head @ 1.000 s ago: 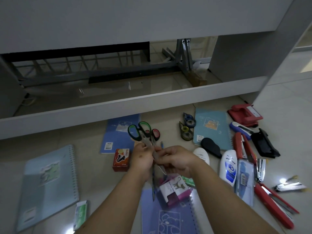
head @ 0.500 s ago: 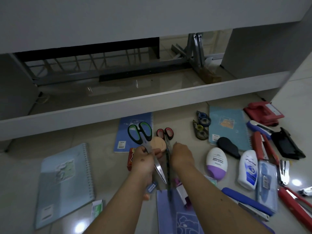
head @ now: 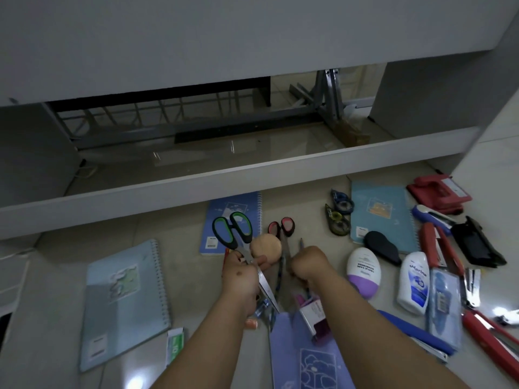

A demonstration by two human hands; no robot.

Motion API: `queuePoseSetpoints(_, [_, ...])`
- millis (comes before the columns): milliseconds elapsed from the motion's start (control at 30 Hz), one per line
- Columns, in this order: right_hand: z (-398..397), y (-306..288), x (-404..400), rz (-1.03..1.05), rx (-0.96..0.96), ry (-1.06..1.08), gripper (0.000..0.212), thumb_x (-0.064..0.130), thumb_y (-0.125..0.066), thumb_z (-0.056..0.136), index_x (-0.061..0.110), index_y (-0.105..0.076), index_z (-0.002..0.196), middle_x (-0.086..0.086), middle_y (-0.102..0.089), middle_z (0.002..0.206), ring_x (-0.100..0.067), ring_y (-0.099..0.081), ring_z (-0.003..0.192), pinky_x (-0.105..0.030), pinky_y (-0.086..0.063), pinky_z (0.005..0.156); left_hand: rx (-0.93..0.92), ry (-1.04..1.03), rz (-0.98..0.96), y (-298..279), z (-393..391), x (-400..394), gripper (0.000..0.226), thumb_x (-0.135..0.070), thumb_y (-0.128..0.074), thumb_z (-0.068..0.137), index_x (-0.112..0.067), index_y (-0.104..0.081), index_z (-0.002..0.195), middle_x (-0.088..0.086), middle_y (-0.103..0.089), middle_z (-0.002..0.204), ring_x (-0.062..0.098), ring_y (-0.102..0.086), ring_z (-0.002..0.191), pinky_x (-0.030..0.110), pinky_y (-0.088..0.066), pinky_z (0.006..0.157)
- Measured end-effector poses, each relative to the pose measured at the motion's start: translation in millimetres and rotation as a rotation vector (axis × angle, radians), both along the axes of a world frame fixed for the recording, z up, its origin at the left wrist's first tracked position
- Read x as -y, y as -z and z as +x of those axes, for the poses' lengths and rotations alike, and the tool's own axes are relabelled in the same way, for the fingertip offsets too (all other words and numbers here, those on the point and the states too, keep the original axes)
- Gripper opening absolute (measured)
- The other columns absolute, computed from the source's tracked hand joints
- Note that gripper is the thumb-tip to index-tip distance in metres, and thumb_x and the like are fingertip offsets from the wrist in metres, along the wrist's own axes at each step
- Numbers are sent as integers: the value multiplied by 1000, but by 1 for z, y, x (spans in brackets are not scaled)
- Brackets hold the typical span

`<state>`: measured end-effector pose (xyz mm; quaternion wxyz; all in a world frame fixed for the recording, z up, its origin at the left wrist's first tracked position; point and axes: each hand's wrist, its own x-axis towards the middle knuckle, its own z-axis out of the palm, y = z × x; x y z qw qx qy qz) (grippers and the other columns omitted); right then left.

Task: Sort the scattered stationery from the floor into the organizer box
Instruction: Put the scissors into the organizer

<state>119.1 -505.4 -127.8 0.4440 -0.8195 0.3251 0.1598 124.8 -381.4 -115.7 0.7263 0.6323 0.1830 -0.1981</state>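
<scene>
as you look down from your head camera, your left hand (head: 241, 279) grips the green-handled scissors (head: 241, 248) near where the blades meet, with the handles up and the points down, so the sharp end faces away from your fingers. a round tan thing (head: 265, 246) sits just past that hand, touching your fingertips; i cannot tell what it is. your right hand (head: 307, 265) is curled tight around a pen (head: 301, 244) and maybe more thin things. the red-handled scissors (head: 281, 228) stand up between your two hands, and i cannot tell which hand holds them. it looks like you are gathering long things in a bunch so you can carry them in one go. notebooks, staplers (head: 441, 248), bottles (head: 414, 282) and tape rolls (head: 338, 213) lie scattered on the floor (head: 191, 290). no organizer box shows here.
</scene>
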Motion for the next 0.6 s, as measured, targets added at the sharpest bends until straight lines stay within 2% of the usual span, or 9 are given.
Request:
queuePoseSetpoints(33, [-5,-6,0,142,24,61,11,-2,-52,85,5,-56,77,-12,-53,71,-20,-51,58,-29,-45,58,4,-8,-1,-2,-1,0,35,12,-40,91,-17,-48,109,13,-59,112,28,-60,99,48,-46,98])
queuePoseSetpoints(67, [-10,-9,1,292,57,118,17,-6,-53,84,5,-55,71,-11,-48,64,-17,-44,51,-26,-39,51,6,-17,-6,-5,-4,0,35,12,-39,92,-17,-48,109,13,-58,113,28,-59,100,47,-47,96])
queuePoseSetpoints(133, [-25,-21,0,503,128,110,21,-9,-55,85,6,-59,71,-8,-48,57,-13,-41,47,-20,-35,44,-4,-51,-22,-12,-9,2,27,6,-38,94,-17,-49,104,14,-61,106,30,-60,96,45,-49,86])
queuePoseSetpoints(200, [-37,-35,-4,593,165,-3,20,-8,-58,84,8,-63,74,-3,-52,52,-10,-43,45,-17,-37,41,-33,-71,-66,-21,-13,2,20,-1,-41,95,-14,-56,92,15,-64,93,30,-62,83,47,-51,80])
queuePoseSetpoints(267, [-47,-51,-11,521,206,-137,18,-10,-60,82,7,-65,77,-1,-55,51,-6,-45,41,-16,-39,42,-21,-70,-123,-33,-18,0,26,6,-41,91,-11,-57,80,16,-62,82,27,-59,72,45,-49,77])
queuePoseSetpoints(333, [-54,-67,-20,413,241,-232,19,-11,-62,79,6,-66,86,-3,-58,58,-7,-50,46,-17,-43,47,2,-65,-135,-49,-26,-5,22,13,-41,86,-5,-54,86,14,-60,81,27,-59,70,40,-49,72])
queuePoseSetpoints(433, [-63,-90,-38,304,312,-337,29,-14,-63,76,-3,-64,103,-4,-55,70,-11,-51,58,-22,-44,53,58,-94,-154,-72,-38,-19,16,8,-51,87,-6,-47,95,15,-60,86,21,-61,64,32,-51,56])
queuePoseSetpoints(500, [-68,-105,-55,256,363,-409,31,-12,-63,76,-4,-64,106,-6,-51,69,-15,-47,60,-22,-41,53,110,-111,-155,-88,-46,-36,14,6,-48,91,-8,-45,92,14,-61,87,21,-59,66,34,-49,60])
queuePoseSetpoints(600, [-73,-123,-83,256,415,-468,19,5,-67,82,4,-68,101,-6,-58,75,-14,-49,66,-13,-42,50,163,-86,-134,-109,-58,-65,22,3,-41,96,-15,-43,83,7,-62,84,20,-59,70,35,-47,64])
